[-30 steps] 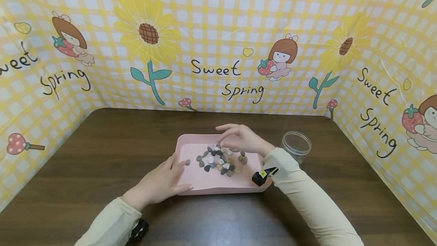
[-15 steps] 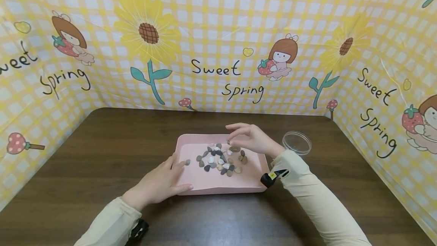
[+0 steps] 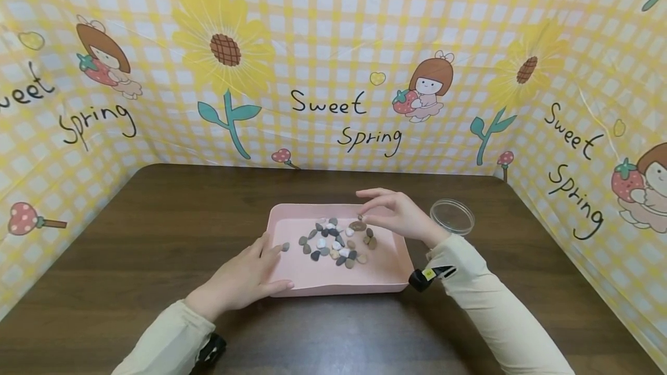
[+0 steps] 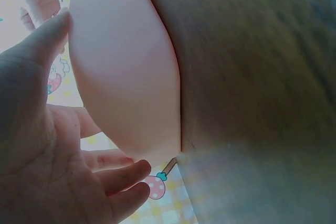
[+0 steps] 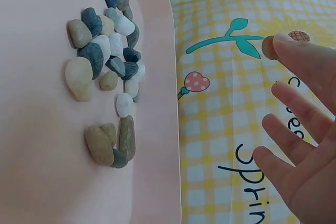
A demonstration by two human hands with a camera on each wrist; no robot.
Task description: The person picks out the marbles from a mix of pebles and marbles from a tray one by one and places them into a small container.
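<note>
A shallow pink tray [image 3: 307, 280] on the table holds a loose cluster of pebbles [image 3: 341, 242] in grey, white and tan; one grey pebble [image 3: 285, 246] lies apart by its left wall. My left hand [image 3: 244, 275] rests across the tray's front left corner, thumb at the front rim and the other fingers, fairly straight, along the left side. Over the back right of the tray, my right hand [image 3: 398, 216] pinches a small brownish pebble [image 5: 270, 48] between thumb and index finger. Its other fingers [image 5: 286, 129] are spread and hold nothing.
A clear round container [image 3: 452, 216] stands right of the tray, partly covered by the right wrist and sleeve. Dark wood tabletop [image 3: 187, 219] surrounds the tray. Yellow checked cloth [image 3: 323, 45] with printed flowers and figures walls off the back and sides.
My right hand has moved to the right over the tray, toward the clear container, with the pebble in its fingertips. The left hand and the tray have stayed in place.
</note>
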